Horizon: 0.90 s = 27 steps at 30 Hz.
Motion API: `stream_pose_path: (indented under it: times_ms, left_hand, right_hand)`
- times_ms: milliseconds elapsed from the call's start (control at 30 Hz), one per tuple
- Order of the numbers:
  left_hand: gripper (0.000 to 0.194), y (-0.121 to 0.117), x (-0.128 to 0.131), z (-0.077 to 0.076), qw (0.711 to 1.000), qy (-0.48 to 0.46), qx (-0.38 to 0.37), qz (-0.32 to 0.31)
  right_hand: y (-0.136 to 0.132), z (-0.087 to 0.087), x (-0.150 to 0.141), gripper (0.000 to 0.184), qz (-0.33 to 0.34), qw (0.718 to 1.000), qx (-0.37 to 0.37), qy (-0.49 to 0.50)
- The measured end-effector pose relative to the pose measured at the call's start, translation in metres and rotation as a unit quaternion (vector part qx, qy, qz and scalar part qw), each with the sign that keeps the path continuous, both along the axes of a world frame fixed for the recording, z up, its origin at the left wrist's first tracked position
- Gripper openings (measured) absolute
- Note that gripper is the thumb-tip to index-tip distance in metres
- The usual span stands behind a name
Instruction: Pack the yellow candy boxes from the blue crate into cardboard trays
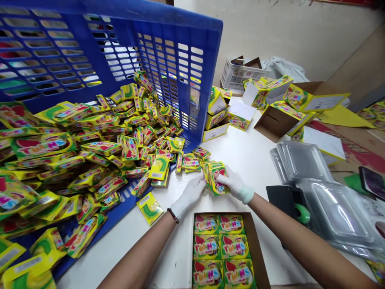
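Note:
A small stack of yellow-green candy packets (217, 182) is gripped between my two gloved hands above the white table. My right hand (236, 184) wraps round the stack's right side, fingers over the front packet. At its left edge, my left hand (191, 192) closes its fingertips against the packets. Just below the hands sits an open carton (261, 253), with packets marked "TWINS" (207, 245) laid in two columns inside. A single packet (150, 208) lies face down left of my left wrist. More loose packets (191, 161) lie just beyond the hands.
A blue crate (207, 80) tipped on its side spills a large heap of packets (105, 148) at left. Open display boxes (279, 116) stand at the back right. Clear plastic trays (333, 212) and a black tape dispenser (285, 204) lie at right. A white crate (243, 74) is behind.

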<state>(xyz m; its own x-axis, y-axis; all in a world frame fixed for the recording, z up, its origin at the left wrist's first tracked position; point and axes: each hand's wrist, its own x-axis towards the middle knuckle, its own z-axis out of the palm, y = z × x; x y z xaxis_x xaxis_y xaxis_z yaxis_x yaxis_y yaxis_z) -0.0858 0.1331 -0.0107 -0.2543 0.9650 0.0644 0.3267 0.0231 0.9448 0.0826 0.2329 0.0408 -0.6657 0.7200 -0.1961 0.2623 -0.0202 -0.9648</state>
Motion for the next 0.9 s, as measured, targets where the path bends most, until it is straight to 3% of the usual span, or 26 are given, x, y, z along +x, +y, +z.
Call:
stream_pose_path:
  times_ms: [100, 167, 233, 300, 367, 400, 567, 667, 767, 833, 900]
  left_hand:
    - [0.044, 0.002, -0.005, -0.008, 0.997, 0.011, 0.015, 0.07]
    - [0.047, 0.004, -0.006, -0.014, 0.997, 0.017, 0.031, 0.073]
    - [0.053, 0.007, -0.002, -0.022, 0.998, 0.022, 0.04, 0.043]
    - [0.057, 0.01, 0.004, -0.03, 0.999, 0.025, 0.042, 0.02]
    - [0.057, 0.012, 0.009, -0.038, 0.999, 0.025, 0.043, 0.011]
    - [0.056, 0.013, 0.011, -0.042, 0.999, 0.024, 0.045, 0.004]
    - [0.058, 0.017, 0.02, -0.05, 0.997, -0.005, 0.071, -0.02]
    - [0.061, 0.024, 0.023, -0.046, 0.997, -0.035, 0.063, -0.017]
    - [0.065, 0.03, 0.018, -0.037, 0.997, -0.063, 0.04, -0.012]
    - [0.064, 0.024, 0.01, -0.03, 0.996, -0.085, 0.03, 0.014]
    - [0.062, 0.003, 0.002, -0.021, 0.992, -0.11, 0.027, 0.052]
  right_hand:
    - [0.009, -0.001, -0.004, 0.068, 0.067, 0.97, 0.189, -0.138]
    - [0.012, -0.008, -0.009, 0.07, 0.158, 0.916, 0.319, -0.185]
    - [0.016, -0.02, -0.011, 0.077, 0.222, 0.866, 0.402, -0.196]
    - [0.022, -0.037, -0.007, 0.099, 0.245, 0.848, 0.438, -0.169]
    - [0.028, -0.053, 0.005, 0.117, 0.239, 0.851, 0.453, -0.118]
    - [0.031, -0.061, 0.012, 0.118, 0.231, 0.855, 0.455, -0.096]
    - [0.031, -0.081, 0.028, 0.083, 0.23, 0.863, 0.444, -0.066]
    - [0.029, -0.075, 0.016, 0.078, 0.261, 0.849, 0.441, -0.126]
    - [0.029, -0.054, 0.004, 0.078, 0.269, 0.835, 0.428, -0.215]
    - [0.025, -0.031, 0.004, 0.079, 0.227, 0.859, 0.392, -0.239]
    - [0.013, -0.003, 0.016, 0.081, 0.162, 0.905, 0.331, -0.211]
